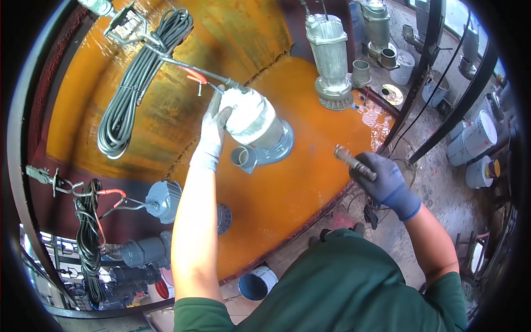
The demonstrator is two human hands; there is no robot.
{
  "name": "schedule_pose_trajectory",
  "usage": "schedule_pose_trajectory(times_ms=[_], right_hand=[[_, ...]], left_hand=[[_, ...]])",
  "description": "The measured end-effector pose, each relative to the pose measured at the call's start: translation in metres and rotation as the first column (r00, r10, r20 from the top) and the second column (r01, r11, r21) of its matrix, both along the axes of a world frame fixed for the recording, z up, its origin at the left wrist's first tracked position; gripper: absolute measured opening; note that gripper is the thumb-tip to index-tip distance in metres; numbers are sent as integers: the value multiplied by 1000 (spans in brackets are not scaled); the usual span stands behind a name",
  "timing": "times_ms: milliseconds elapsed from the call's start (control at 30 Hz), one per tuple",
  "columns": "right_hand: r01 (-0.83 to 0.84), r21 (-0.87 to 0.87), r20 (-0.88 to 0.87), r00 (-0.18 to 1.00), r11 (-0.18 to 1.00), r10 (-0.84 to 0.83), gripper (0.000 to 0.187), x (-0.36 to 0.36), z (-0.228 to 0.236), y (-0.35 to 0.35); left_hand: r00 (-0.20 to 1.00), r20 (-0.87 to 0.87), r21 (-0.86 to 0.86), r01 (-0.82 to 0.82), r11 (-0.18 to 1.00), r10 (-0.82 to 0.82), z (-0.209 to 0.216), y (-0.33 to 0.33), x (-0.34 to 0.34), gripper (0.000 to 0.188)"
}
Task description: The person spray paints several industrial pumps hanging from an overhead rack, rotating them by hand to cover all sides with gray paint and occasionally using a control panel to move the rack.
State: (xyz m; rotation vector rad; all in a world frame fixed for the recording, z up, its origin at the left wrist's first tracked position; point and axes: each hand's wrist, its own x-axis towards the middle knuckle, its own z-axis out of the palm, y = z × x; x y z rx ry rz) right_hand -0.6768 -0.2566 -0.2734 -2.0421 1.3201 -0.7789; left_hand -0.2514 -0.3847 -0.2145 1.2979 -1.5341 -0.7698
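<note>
A submersible pump (254, 119) hangs from a metal rod, its upper body bright white-silver and its base and round outlet wet grey. My left hand (212, 130), in a pale glove, grips the pump's top edge beside the rod and cable, thumb over the near side. To the right and apart from the pump, my right hand (387, 180), in a blue-grey glove, is closed around a metal spray gun (354, 161). The gun's nozzle end points left toward the pump; its grip is mostly hidden by my fingers.
A coiled black cable (124, 105) hangs at upper left. A grey-coated pump (163, 202) hangs at lower left, and a silver pump (330, 61) at the far right. An orange-stained panel (310, 188) lies beneath. Paint buckets (478, 135) and dark frame posts (459, 105) line the right.
</note>
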Motion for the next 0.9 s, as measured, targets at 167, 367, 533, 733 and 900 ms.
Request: schedule_pose_trajectory(times_ms=[167,367,533,733,900], right_hand=[[-69,39,77,995,997,66,23,-21,26,-6],[-374,-1,-11,927,927,374,24,-27,60,1],[-199,-55,-103,976,978,193,25,-26,70,-19],[-419,69,-206,882,905,424,26,-33,85,-15],[-268,68,-236,931,961,277,27,-33,95,-31]], left_hand=[[981,158,-141,-90,986,112,-8,4,10,57],[903,189,-505,-248,827,386,-22,44,-29,47],[740,411,-508,-299,808,533,-19,53,-52,50],[693,347,-484,-444,754,631,-12,50,-58,44],[838,181,-333,-440,834,515,-16,45,-22,30]])
